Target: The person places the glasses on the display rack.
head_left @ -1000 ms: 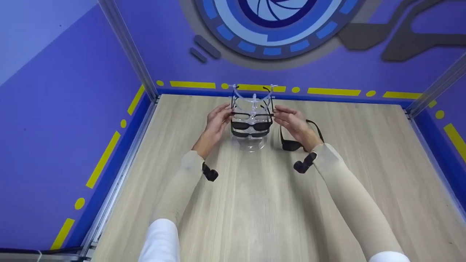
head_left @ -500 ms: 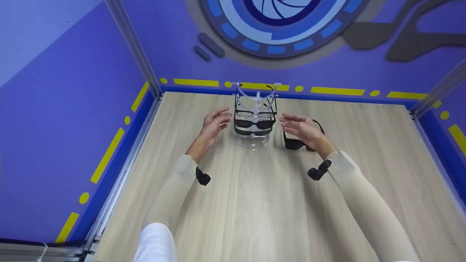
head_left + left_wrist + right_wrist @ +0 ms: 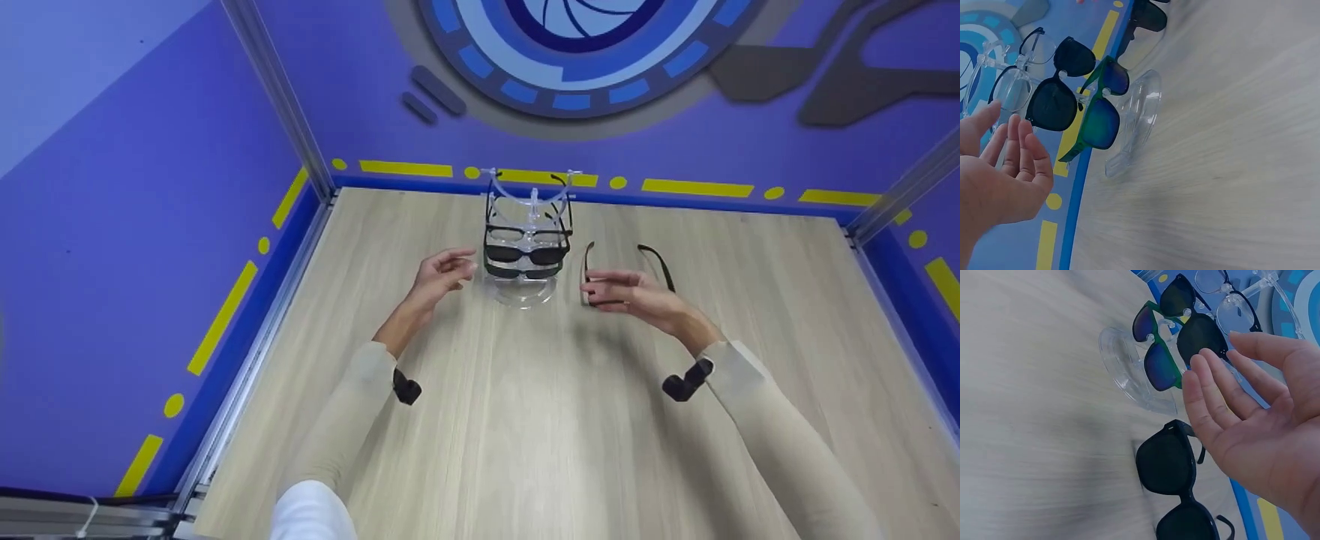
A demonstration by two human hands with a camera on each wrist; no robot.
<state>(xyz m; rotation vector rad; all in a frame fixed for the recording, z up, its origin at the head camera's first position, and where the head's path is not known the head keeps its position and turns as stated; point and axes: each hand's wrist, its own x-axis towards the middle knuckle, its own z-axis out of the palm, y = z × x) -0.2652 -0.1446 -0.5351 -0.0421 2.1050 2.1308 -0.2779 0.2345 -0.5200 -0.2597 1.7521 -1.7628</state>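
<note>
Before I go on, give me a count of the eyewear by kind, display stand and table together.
Black sunglasses: 2, one on the stand, one on the table
Green-framed sunglasses: 1, on the stand
Clear-lensed glasses: 1, on the stand
Total: 4

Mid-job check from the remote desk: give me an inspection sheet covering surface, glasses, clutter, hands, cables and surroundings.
Surface: wood-grain table
Rack: upright; carries clear glasses, black sunglasses below, green pair lowest
Loose pair: on the table, right of the rack
Clutter: nothing seen
Left hand: beside the rack, holding nothing
Right hand: over the loose pair in the head view, not gripping; touch unclear
Cables: apparently one dark cable, lower left, off the table
Surroundings: purple walls, metal posts
</note>
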